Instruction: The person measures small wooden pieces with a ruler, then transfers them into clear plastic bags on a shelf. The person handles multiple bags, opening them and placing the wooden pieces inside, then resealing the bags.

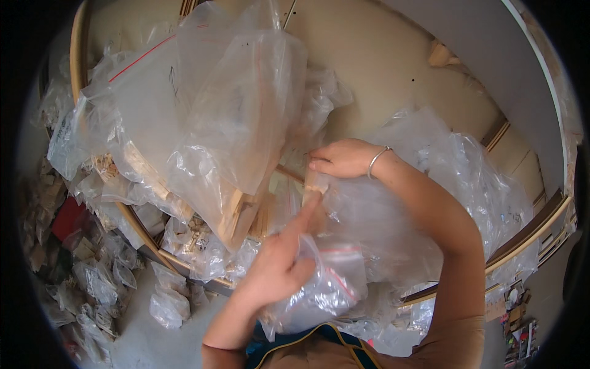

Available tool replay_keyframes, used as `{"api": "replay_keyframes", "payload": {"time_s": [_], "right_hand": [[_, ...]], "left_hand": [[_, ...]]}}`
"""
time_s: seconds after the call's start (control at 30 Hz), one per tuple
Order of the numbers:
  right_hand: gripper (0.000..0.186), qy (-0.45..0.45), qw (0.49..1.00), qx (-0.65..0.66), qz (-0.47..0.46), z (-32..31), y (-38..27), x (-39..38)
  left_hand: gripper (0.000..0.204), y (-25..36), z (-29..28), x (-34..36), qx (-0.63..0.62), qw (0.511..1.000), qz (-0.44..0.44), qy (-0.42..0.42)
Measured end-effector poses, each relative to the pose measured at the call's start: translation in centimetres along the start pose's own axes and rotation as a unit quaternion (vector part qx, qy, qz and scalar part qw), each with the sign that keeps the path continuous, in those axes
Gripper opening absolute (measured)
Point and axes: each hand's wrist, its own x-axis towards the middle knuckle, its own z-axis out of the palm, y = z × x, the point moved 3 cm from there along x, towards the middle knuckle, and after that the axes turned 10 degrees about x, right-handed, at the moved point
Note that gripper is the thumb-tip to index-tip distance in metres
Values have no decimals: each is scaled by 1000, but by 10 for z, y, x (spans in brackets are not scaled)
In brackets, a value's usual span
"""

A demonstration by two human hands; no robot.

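Observation:
In the middle, my right hand, with a bracelet at the wrist, is closed on the upper end of a bundle of pale wooden pieces. Clear plastic seems to cover the bundle. My left hand reaches up from below. Its index finger is stretched out to the lower part of the bundle, and its thumb stands apart. Just beside the left thumb lies a clear zip bag with a red seal line. Under my right forearm spreads a large, cloudy plastic bag, blurred in places.
Large clear bags of wooden pieces are heaped at the left of the table. More bags lie at the right. Several filled bags rest on the floor at lower left. A wooden rim edges the table.

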Motion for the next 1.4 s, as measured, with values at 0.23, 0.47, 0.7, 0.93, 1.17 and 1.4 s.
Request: {"api": "replay_keyframes", "payload": {"time_s": [0.23,0.47,0.7,0.93,1.17,1.4], "right_hand": [[49,86,990,99,54,11,2,13],[63,550,833,32,-39,-67,55,68],[55,352,919,165,68,-52,78,131],[54,589,757,277,57,-210,126,1],[51,624,640,448,10,-200,117,-60],[24,554,655,513,-6,-192,101,-49]], "left_hand": [[63,-23,2,32,164,984,19,-62],[58,-36,4,32,146,987,20,-70],[60,-41,5,34,136,989,50,-41],[62,-36,3,34,119,990,2,-79],[60,-38,5,34,112,992,18,-53],[60,-41,5,32,120,991,6,-63]]}}
